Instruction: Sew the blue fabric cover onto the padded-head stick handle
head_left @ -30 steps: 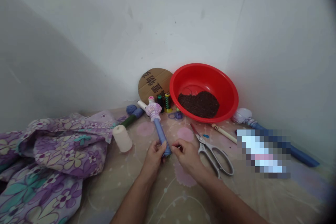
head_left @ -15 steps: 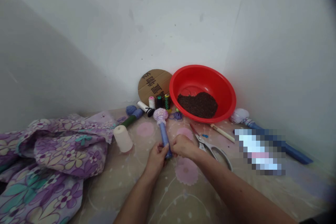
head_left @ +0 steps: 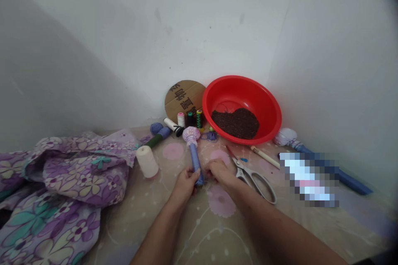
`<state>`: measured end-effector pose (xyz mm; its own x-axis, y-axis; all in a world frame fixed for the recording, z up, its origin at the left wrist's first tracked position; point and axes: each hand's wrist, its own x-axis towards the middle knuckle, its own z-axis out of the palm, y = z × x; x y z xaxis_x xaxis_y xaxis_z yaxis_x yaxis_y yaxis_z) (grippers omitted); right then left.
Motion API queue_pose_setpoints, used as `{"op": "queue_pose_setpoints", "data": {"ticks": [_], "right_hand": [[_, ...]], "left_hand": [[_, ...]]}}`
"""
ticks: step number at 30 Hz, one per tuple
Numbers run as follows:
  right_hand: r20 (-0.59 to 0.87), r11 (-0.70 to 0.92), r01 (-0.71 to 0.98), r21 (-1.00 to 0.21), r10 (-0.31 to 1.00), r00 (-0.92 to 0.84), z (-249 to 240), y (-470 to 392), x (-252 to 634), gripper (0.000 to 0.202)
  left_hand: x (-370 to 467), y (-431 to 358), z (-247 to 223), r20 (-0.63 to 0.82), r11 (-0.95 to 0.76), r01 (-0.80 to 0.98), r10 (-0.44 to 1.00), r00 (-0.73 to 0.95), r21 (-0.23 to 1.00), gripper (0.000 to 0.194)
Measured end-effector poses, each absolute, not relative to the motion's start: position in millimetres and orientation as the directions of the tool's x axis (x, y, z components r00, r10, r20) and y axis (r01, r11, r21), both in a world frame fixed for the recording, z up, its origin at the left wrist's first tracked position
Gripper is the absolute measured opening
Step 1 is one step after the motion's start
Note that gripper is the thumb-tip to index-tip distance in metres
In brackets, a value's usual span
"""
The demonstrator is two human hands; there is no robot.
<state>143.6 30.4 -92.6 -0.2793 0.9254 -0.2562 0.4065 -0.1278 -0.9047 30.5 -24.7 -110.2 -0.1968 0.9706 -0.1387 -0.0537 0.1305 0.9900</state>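
A blue cloth-covered stick (head_left: 195, 157) with a round pink-and-white patterned head (head_left: 191, 133) lies in the middle, its head pointing to the wall. My left hand (head_left: 185, 182) is closed around its near end, the thumb on top. Just right of that end is my right hand (head_left: 217, 170), fingers curled together in a pinch; what they hold, if anything, is too small to make out. Loose threads show at the stick's near tip. Right of my right hand lie open-bladed scissors (head_left: 253, 178) with grey handles.
A red basin (head_left: 270, 116) with dark brown material leans at the back. Thread spools (head_left: 190, 120) and a cardboard disc (head_left: 177, 95) are beside it. White cone (head_left: 147, 162) and floral cloth (head_left: 83, 169) lie left; another blue stick (head_left: 351, 180) lies right.
My right hand has moved slightly away from the stick's near end, leaving a wider gap. My left hand keeps its hold. The whole view has shifted a little.
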Motion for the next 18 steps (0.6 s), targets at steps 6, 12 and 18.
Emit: {"op": "queue_pose_setpoints", "data": {"ticks": [6, 12, 18], "right_hand": [[-0.253, -0.194, 0.201, -0.960, 0.908, -0.333, -97.4, 16.9, 138.6, 0.009], [-0.228, -0.233, 0.044, -0.972, 0.873, -0.431, -97.5, 16.9, 138.0, 0.012], [-0.155, -0.169, -0.014, -0.986, 0.930, -0.333, -90.7, 18.6, 136.0, 0.013]], "left_hand": [[26.7, -24.1, -111.8, -0.182, 0.151, -0.201, 0.973, -0.142, 0.968, 0.034], [20.2, -30.8, -98.0, -0.147, 0.149, -0.106, 0.989, 0.023, 0.983, 0.038], [12.0, -35.1, -91.3, -0.170, 0.168, 0.062, 0.985, 0.027, 0.984, 0.025]]}}
